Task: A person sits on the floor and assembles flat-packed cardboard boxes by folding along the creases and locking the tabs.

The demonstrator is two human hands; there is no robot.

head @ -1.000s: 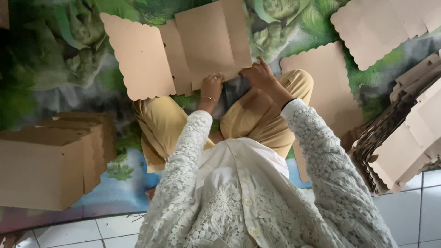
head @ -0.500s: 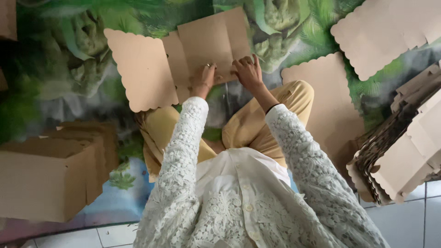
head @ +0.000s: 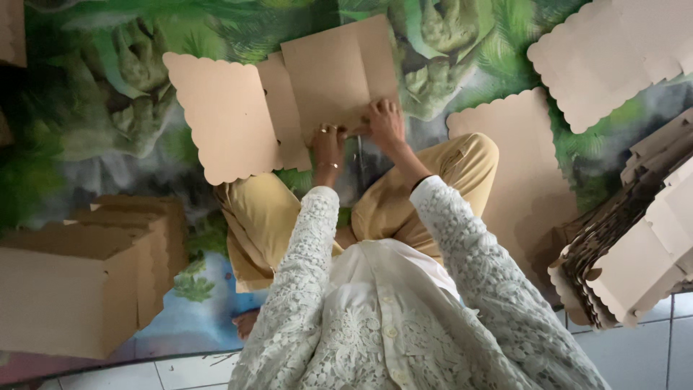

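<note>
A flat brown cardboard box blank (head: pixel 317 79) with a scalloped flap on its left lies on the green printed mat in front of my crossed legs. My left hand (head: pixel 328 146), with a ring and a bracelet, grips the blank's near edge. My right hand (head: pixel 382 123) is close beside it, fingers curled on the same edge, where a narrow flap is bent. Both arms wear white lace sleeves. My yellow trousers (head: pixel 390 209) show below the hands.
Folded cardboard boxes (head: pixel 79 282) stand at the left. A thick stack of flat scalloped blanks (head: pixel 635 253) lies at the right. More flat blanks lie at the upper right (head: pixel 613 58) and under my right knee (head: pixel 520 188). White tiled floor (head: pixel 650 354) borders the mat.
Both hands have come closer together on the blank's near edge. The right hand has moved left and further forward over the cardboard.
</note>
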